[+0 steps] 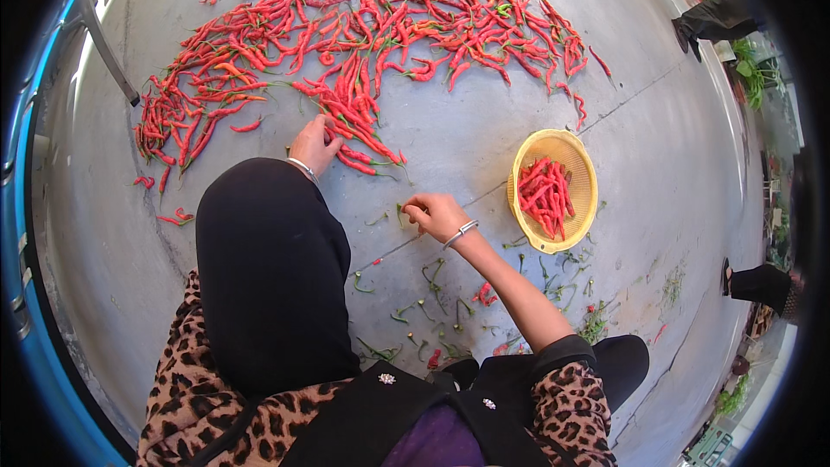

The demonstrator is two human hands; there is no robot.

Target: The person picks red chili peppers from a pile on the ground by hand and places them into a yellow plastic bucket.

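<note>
My left hand (pixel 312 148), with a bangle at its wrist, reaches past my raised knee to the near end of a small bunch of red chili peppers (pixel 363 136). Its thumb and fingers close around a pepper there; part of the grip is hidden. Over the bare concrete floor, my right hand (pixel 436 215) has its fingers curled in a pinch, with a green pepper stem (pixel 399 215) at the fingertips. To its right stands a yellow plastic colander (pixel 587 188) partly filled with red peppers without stems (pixel 546 198).
A wide arc of red chili peppers (pixel 402 6) spreads over the concrete floor (pixel 447 123) ahead. Loose green stems (pixel 434 279) litter the floor nearer me. A metal leg (pixel 107 45) stands left, beside a blue frame (pixel 16 240). Other people's legs (pixel 716 16) show at right.
</note>
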